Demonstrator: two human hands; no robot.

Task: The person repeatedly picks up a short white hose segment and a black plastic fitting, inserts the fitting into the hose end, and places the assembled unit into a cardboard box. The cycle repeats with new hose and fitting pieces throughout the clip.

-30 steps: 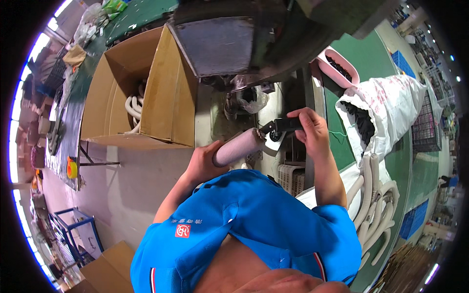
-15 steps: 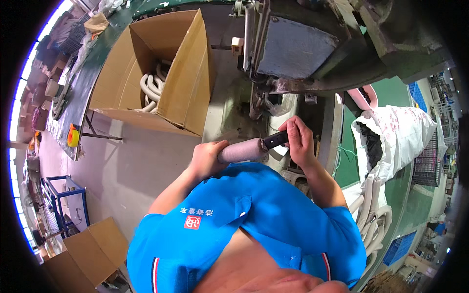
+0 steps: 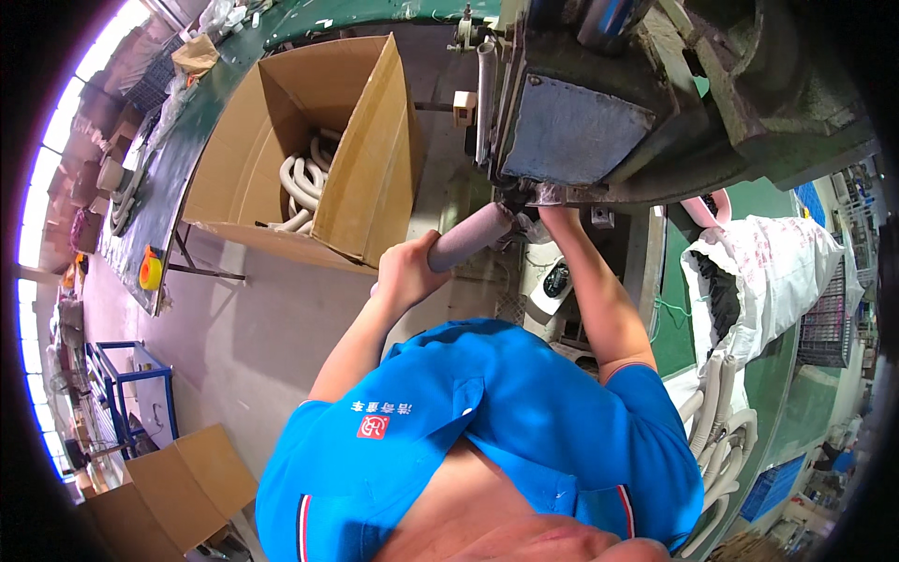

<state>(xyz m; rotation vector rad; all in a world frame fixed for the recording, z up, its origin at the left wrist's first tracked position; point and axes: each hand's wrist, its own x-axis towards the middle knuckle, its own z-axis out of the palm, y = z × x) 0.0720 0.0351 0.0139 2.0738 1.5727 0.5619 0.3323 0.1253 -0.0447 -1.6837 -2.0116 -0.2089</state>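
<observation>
My left hand is closed round the lower end of a greyish-pink foam-covered tube. The tube tilts up to the right, its far end at the underside of a dark machine. Beside that end, my right hand reaches in beneath the machine. Its fingers are hidden there, so what it holds does not show. The black piece at the tube's end is also out of sight, covered by the machine's lower edge.
A tall open cardboard box with several pale curved tubes stands ahead on the left. To the right, a white sack of black pieces lies on a green table, with more pale tubes nearer me. A blue-framed cart is at left.
Both hands have moved forward, carrying the foam-covered tube from near my chest up to the machine. My right hand, earlier on the black end piece, has gone under the machine's edge.
</observation>
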